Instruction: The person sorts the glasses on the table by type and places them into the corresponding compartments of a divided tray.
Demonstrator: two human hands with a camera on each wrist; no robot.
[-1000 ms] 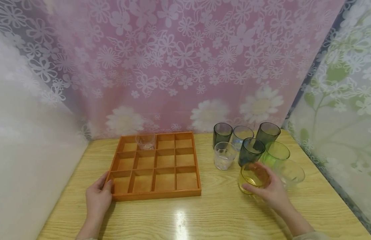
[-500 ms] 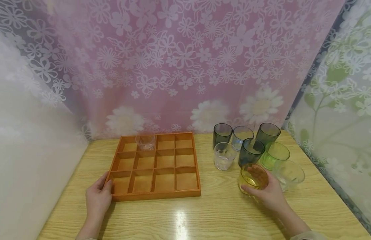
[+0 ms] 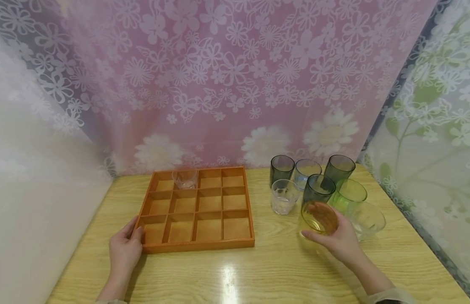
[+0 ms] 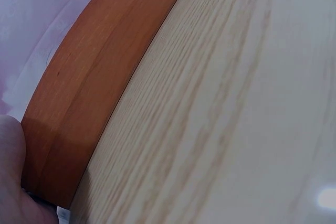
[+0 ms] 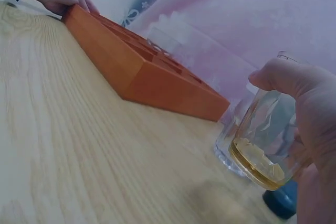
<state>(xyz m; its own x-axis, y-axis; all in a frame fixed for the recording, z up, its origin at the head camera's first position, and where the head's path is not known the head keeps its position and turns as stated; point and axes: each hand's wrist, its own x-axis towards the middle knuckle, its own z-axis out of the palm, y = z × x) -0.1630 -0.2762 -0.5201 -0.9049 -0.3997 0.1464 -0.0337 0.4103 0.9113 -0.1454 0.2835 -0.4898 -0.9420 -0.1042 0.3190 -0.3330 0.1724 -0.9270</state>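
Grasping a yellow glass (image 3: 314, 224) between the thumb and fingers of your right hand (image 3: 340, 242), you are holding it well to the right of the wooden tray (image 3: 202, 246), about level with that tray's front row. From the head camera the glass is looking short, round-mouthed and yellow all over, its rim turning orange where your fingers are showing through. Your left hand (image 3: 124, 248) is gripping the tray at its front left corner, and the tray is lying flat, orange-brown, divided into twelve compartments. A clear tumbler (image 3: 186, 181) is sitting in the tray's back row, second compartment from the left. Seven other glasses, among them a green glass (image 3: 350, 195) and a clear faceted glass (image 3: 284, 198), are standing to the tray's right. The right wrist view is revealing what the head view is not: the yellow glass's walls are appearing almost colourless, amber is gathering around its thick base, and that base is hanging clear of the table (image 5: 79, 156). The left wrist view is showing only part of your left hand, against one end of the tray's smooth outer wall.
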